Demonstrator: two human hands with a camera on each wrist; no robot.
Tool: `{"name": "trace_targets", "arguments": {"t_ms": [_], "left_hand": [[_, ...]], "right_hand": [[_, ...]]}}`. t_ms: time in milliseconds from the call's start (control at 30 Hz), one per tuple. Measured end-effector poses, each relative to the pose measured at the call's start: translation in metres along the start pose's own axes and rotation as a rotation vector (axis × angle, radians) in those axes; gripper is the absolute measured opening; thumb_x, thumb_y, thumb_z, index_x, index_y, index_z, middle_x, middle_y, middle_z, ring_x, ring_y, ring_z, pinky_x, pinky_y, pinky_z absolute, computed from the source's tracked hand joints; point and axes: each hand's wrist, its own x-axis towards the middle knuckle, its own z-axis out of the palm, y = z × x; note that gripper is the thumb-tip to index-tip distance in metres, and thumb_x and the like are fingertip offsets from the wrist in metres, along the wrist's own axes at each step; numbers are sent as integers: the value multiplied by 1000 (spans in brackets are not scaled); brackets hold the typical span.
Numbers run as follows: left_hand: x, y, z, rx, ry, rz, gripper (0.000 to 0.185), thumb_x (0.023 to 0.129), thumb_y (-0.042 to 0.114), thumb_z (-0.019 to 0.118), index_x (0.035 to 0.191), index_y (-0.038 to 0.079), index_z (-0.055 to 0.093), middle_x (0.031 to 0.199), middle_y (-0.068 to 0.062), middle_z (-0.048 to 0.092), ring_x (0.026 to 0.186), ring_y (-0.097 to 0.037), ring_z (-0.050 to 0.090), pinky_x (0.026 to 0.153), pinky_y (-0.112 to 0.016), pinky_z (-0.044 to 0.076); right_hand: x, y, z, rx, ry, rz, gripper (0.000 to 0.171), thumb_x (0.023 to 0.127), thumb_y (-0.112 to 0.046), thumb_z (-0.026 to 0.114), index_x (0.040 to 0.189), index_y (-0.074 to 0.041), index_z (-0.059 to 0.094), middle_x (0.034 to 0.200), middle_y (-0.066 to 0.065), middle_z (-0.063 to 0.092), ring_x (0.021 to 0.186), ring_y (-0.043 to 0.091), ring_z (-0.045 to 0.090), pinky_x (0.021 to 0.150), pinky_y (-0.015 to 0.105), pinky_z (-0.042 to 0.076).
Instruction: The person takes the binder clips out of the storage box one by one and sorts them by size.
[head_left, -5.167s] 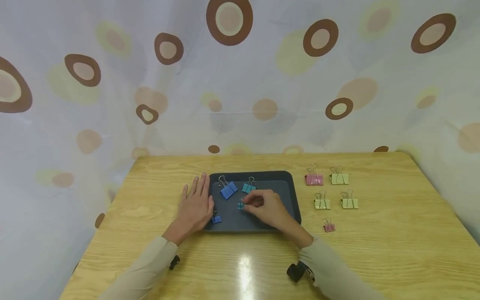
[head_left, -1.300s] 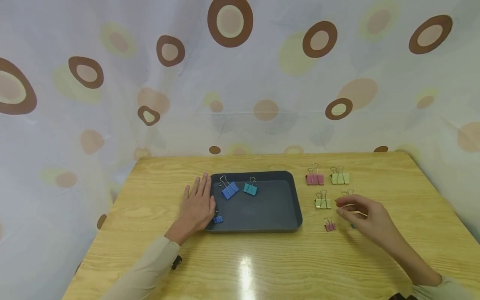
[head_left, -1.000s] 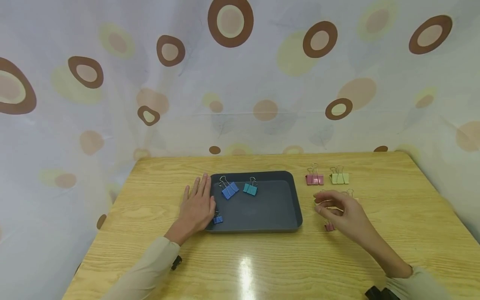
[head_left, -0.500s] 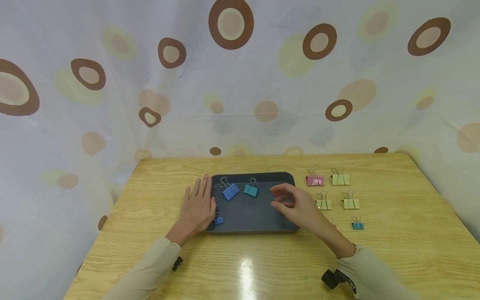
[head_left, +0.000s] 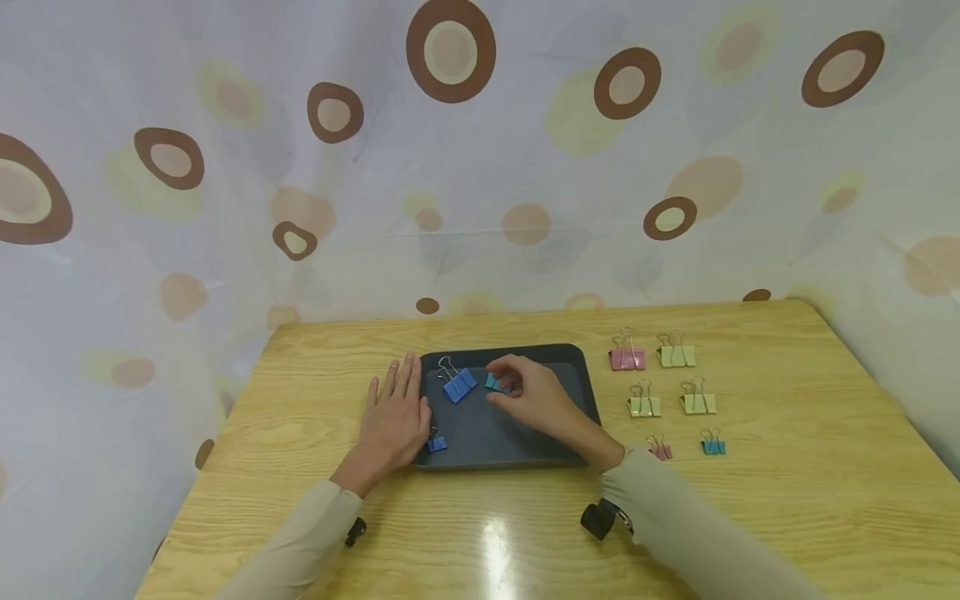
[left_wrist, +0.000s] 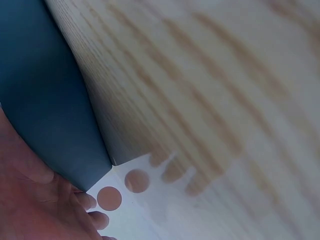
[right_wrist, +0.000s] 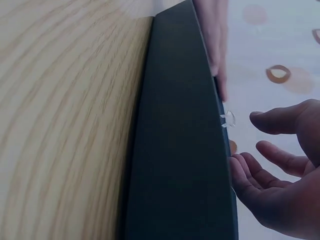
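A dark tray (head_left: 573,392) lies on the wooden table (head_left: 525,517). In it are a large blue binder clip (head_left: 457,384), a small blue clip (head_left: 435,442) and a teal clip (head_left: 491,382). My left hand (head_left: 393,408) lies flat on the table, its fingers straight against the tray's left rim. My right hand (head_left: 501,385) hovers over the tray with fingers curved at the teal clip, partly hiding it. In the right wrist view the right hand's (right_wrist: 256,132) thumb and fingers stand apart with nothing between them, above the tray (right_wrist: 180,150).
Right of the tray, clips lie in rows on the table: a pink clip (head_left: 627,358), three green clips (head_left: 677,356), a small pink clip (head_left: 660,451) and a small teal clip (head_left: 712,446). A spotted curtain (head_left: 480,167) closes off the back and sides.
My right hand carried a small teal clip from the tray to the table at the right, left it there, then swung back left over the tray. The left hand stayed put.
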Motion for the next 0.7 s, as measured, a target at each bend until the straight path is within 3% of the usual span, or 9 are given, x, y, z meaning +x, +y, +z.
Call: {"name": "trace_targets", "arguments": {"t_ms": [400,700], "left_hand": [[0,-1,-2,13,-21,-10,64,110,27,34,164,1,11,171,-14,10,156,-37,12,122,-61,12],[0,-2,-1,36,-28,-6,63,111,28,32,164,2,11,172,-12,8,157,-36,11,123,-60,12]], "right_hand": [[37,-7,43,-203,9,-20,47,85,-2,80,128,5,64,116,21,62,103,32,62,90,46,54],[48,-4,59,-262,-29,64,47,85,-1,80,129,1,66,123,24,59,103,33,62,88,45,55]]}}
